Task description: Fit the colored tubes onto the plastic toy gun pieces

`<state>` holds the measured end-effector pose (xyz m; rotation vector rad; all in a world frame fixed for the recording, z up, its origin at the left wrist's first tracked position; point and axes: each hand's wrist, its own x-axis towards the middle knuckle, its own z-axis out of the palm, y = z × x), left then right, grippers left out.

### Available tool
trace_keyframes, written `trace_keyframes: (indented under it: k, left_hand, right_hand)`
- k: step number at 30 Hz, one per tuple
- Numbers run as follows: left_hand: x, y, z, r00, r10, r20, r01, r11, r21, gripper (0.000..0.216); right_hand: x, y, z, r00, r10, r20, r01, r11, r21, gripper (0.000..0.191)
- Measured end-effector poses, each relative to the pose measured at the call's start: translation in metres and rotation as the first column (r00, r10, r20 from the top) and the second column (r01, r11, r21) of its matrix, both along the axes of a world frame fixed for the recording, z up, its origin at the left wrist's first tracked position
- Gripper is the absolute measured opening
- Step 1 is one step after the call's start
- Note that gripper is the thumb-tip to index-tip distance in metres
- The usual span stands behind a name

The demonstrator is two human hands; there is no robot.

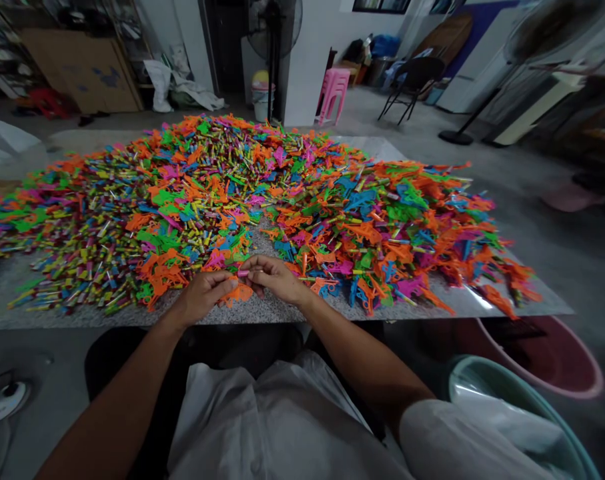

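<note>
My left hand [207, 293] is closed, thumb and fingers pinching an orange plastic toy gun [239, 293] just above the table's front edge. My right hand [278, 279] is also closed, its fingertips on a small pink tube [243, 273] directly over the toy gun. The two hands almost meet, and the fingers partly hide both pieces. Beyond the left hand lie flat loose toy guns [169, 270] in orange, green and pink. A heap of small yellow and coloured tubes [97, 247] spreads to the left. To the right are piled toy guns [377, 230], several with tubes on them.
The speckled grey table [277, 313] ends close to my lap. Below its right side stand a teal tub [465, 367] with clear plastic in it and a pink tub [577, 360]. Pink stools [335, 90], a black chair [417, 77] and standing fans [275, 30] are farther back.
</note>
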<state>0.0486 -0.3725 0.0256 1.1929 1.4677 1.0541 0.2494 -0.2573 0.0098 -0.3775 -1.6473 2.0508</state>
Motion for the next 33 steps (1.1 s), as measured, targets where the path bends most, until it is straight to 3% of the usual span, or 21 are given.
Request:
trace_keyframes:
  k: [5, 13, 20, 23, 25, 26, 27, 29, 30, 31, 33]
  left_hand:
    - [0.001, -0.001, 0.003, 0.999, -0.037, -0.004, 0.036, 0.997, -0.069, 0.041]
    - [0.005, -0.005, 0.013, 0.991, -0.124, 0.051, 0.13, 0.98, -0.148, 0.045]
    - [0.005, 0.003, -0.004, 0.986, -0.165, 0.005, 0.163, 0.966, -0.202, 0.045]
    - [0.004, 0.009, -0.019, 0.991, -0.119, -0.059, 0.107, 0.979, -0.175, 0.048]
    - [-0.003, 0.012, -0.029, 0.991, -0.02, -0.132, 0.004, 0.993, -0.121, 0.054]
    - [-0.008, 0.013, -0.033, 0.984, 0.036, -0.173, -0.053, 0.994, -0.095, 0.056]
    - [-0.015, 0.014, -0.038, 0.972, 0.091, -0.218, -0.108, 0.992, -0.068, 0.056]
    - [-0.029, 0.015, -0.047, 0.932, 0.182, -0.312, -0.198, 0.98, -0.021, 0.055]
    - [-0.036, 0.016, -0.051, 0.909, 0.217, -0.355, -0.232, 0.973, 0.0, 0.054]
    - [-0.04, 0.016, -0.055, 0.888, 0.242, -0.391, -0.256, 0.967, 0.018, 0.053]
    - [-0.044, 0.017, -0.062, 0.856, 0.265, -0.443, -0.277, 0.96, 0.04, 0.05]
  right_hand:
    - [0.008, 0.002, 0.006, 1.0, 0.022, -0.015, -0.02, 0.996, 0.082, 0.025]
    - [0.021, 0.018, 0.012, 0.98, 0.197, 0.021, -0.197, 0.98, 0.004, 0.033]
    - [0.026, 0.02, -0.001, 0.959, 0.256, 0.122, -0.256, 0.966, -0.015, 0.035]
    - [0.033, 0.034, 0.0, 0.968, 0.111, 0.223, -0.128, 0.99, 0.065, 0.028]
    - [0.041, 0.054, 0.008, 0.966, -0.165, 0.201, 0.136, 0.98, 0.148, 0.026]
    - [0.046, 0.067, 0.014, 0.927, -0.348, 0.137, 0.324, 0.93, 0.174, 0.027]
    - [0.05, 0.079, 0.019, 0.853, -0.52, 0.051, 0.505, 0.845, 0.175, 0.031]
    - [0.055, 0.102, 0.026, 0.677, -0.729, -0.098, 0.735, 0.665, 0.135, 0.042]
    - [0.053, 0.11, 0.027, 0.636, -0.761, -0.128, 0.771, 0.622, 0.135, 0.048]
    - [0.049, 0.115, 0.024, 0.645, -0.755, -0.117, 0.762, 0.624, 0.173, 0.051]
    - [0.03, 0.116, 0.011, 0.732, -0.681, 0.015, 0.636, 0.691, 0.344, 0.05]
